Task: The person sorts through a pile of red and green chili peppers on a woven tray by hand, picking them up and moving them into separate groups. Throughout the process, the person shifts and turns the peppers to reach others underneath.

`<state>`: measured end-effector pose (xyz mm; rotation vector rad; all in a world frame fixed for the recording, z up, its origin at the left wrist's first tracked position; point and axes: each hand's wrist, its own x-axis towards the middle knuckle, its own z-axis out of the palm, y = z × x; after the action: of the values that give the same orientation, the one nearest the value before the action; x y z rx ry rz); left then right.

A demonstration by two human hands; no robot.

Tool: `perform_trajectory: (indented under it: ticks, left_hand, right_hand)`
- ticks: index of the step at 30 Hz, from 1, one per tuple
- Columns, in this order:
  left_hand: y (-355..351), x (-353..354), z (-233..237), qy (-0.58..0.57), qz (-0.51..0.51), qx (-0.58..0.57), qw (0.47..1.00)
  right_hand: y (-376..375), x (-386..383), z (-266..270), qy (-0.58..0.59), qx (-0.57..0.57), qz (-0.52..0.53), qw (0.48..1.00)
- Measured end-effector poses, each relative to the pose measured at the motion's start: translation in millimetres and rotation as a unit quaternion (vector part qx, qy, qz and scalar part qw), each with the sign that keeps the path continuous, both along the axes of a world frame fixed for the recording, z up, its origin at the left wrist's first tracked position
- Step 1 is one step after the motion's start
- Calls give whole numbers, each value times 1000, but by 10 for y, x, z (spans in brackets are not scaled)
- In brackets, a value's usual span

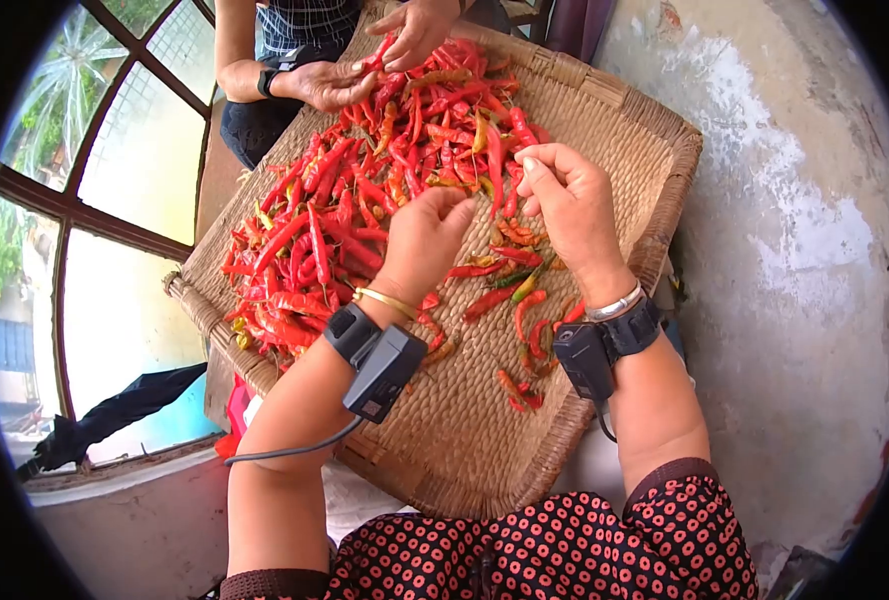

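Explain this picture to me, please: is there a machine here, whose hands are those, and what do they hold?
No robot here: the two nearest are a person's bare hands, seen by a camera worn on that person's head, looking forward and down. A dark box is strapped at each wrist. On the woven tray lies a heap of red peppers, with a looser scatter to its right. The left hand is curled; the right hand pinches thumb towards forefinger. Whether either holds a pepper is hard to tell. Another person's hands show at the top.
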<state>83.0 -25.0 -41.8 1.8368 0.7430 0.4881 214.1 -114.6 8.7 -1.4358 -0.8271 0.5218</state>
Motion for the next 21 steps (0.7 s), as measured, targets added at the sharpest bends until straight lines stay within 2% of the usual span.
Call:
perform_trajectory:
  ticks: [1, 2, 4, 5, 7, 10, 12, 14, 18, 20, 21]
  left_hand:
    - [5, 29, -54, -38, 36, 95, 994]
    - [-119, 13, 35, 81, -52, 128, 987]
    - [-366, 58, 15, 185, -182, 195, 946]
    - [-448, 109, -21, 185, -181, 193, 947]
    - [-575, 209, -129, 277, -203, 260, 902]
    - [-620, 289, -277, 286, -181, 289, 895]
    - [-587, 300, -243, 292, -187, 278, 896]
    - [-525, 221, -192, 229, -193, 162, 940]
    - [-287, 134, -192, 152, -195, 104, 963]
    - [-183, 114, -118, 119, -204, -65, 970]
    - [-132, 101, -61, 126, -198, -78, 969]
  right_hand:
    - [5, 0, -8, 4, 0, 0, 1000]
    - [8, -5, -15, 4, -3, 1, 1000]
    - [19, -15, -36, 13, 8, 13, 1000]
    - [11, -24, -31, 13, 6, 14, 1000]
    - [-11, -37, -6, -9, -33, 26, 999]
    - [-13, -46, -1, -1, -41, 26, 999]
    - [8, -51, -26, 8, -19, 20, 1000]
    - [16, -36, -29, 17, 2, 13, 1000]
    - [28, -20, -35, -5, 3, 6, 1000]
    - [27, -21, -39, -10, -1, 6, 1000]
    - [24, -21, -44, -6, 2, 7, 1000]
